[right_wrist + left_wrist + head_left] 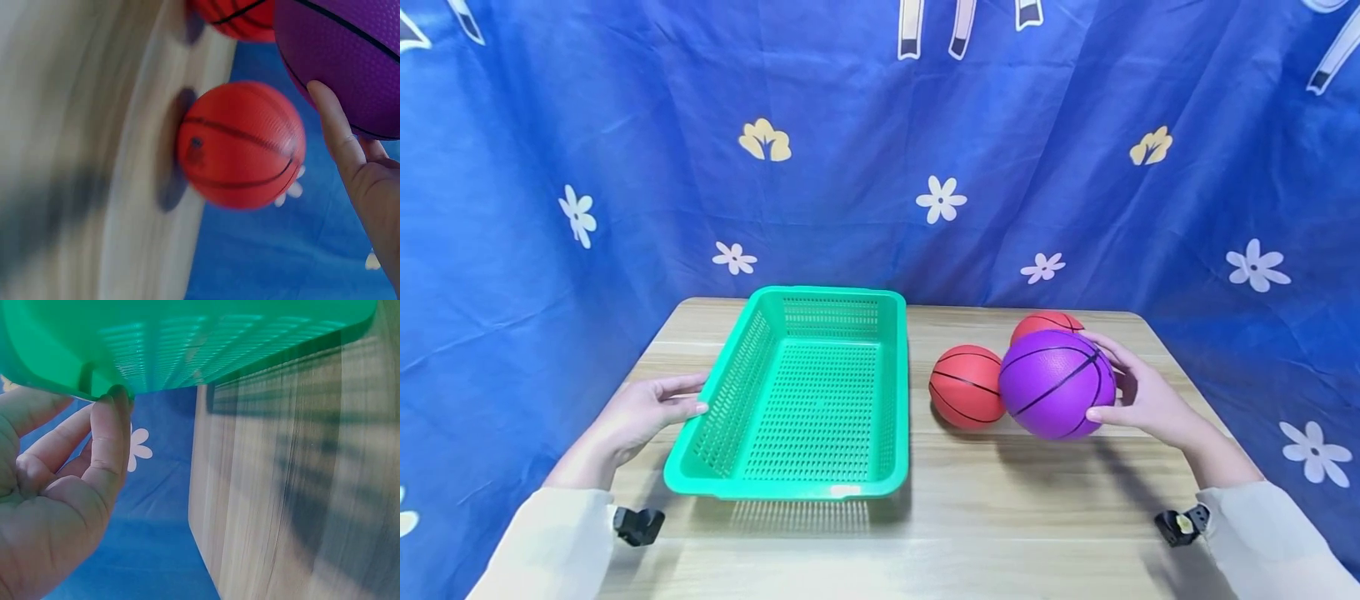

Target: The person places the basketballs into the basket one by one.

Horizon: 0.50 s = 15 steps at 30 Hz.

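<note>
A green plastic basket (pixel 898 400) with perforated walls and nothing inside is at the left of the table. My left hand (pixel 643 412) pinches its left rim between thumb and fingers, and the left wrist view has the fingertips (pixel 115 400) at that edge. In my right hand (pixel 1150 400) is a purple basketball (pixel 1052 387), gripped from its right side and raised above the table. One red basketball (pixel 967 387) rests just left of the purple ball. Behind it, a second red basketball (pixel 1041 321) is partly hidden in the head view.
The wooden table (pixel 1037 533) has rounded far corners. A blue curtain (pixel 850 225) with white flowers hangs behind it and along both sides. Small black cameras sit at both wrists, over pale sleeves (pixel 553 533).
</note>
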Each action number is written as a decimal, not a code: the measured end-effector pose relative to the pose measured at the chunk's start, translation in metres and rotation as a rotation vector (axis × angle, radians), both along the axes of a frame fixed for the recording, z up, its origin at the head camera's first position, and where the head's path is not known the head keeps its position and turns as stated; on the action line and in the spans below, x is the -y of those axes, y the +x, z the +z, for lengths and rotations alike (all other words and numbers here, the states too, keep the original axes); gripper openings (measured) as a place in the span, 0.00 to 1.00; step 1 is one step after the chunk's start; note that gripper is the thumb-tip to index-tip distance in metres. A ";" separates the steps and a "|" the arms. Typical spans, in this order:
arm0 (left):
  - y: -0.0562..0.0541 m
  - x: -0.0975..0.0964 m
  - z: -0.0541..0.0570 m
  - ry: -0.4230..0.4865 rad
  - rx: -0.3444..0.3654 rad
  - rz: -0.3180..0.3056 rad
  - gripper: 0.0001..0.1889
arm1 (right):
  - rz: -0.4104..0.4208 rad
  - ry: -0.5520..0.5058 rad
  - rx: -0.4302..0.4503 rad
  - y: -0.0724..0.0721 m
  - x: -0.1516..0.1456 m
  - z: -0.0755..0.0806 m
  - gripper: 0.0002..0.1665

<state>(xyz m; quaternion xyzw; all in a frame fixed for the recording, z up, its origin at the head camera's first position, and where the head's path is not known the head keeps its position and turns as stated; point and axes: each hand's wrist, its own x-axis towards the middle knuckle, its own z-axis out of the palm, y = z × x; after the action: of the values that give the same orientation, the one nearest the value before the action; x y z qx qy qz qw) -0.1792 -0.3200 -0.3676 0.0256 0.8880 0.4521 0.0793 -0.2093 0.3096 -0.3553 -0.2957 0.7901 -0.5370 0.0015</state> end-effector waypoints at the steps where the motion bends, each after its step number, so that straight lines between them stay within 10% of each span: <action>1: 0.000 0.000 0.000 -0.002 0.003 0.000 0.36 | 0.017 -0.018 -0.001 -0.002 0.005 0.003 0.57; 15: 0.003 -0.003 0.004 0.022 0.022 0.005 0.36 | 0.132 -0.173 0.037 -0.025 0.081 0.026 0.57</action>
<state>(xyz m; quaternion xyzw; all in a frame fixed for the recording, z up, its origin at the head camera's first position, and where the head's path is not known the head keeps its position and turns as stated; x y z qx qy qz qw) -0.1767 -0.3174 -0.3639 0.0192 0.8823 0.4622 0.0875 -0.2344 0.2287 -0.3297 -0.3361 0.7195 -0.6072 0.0258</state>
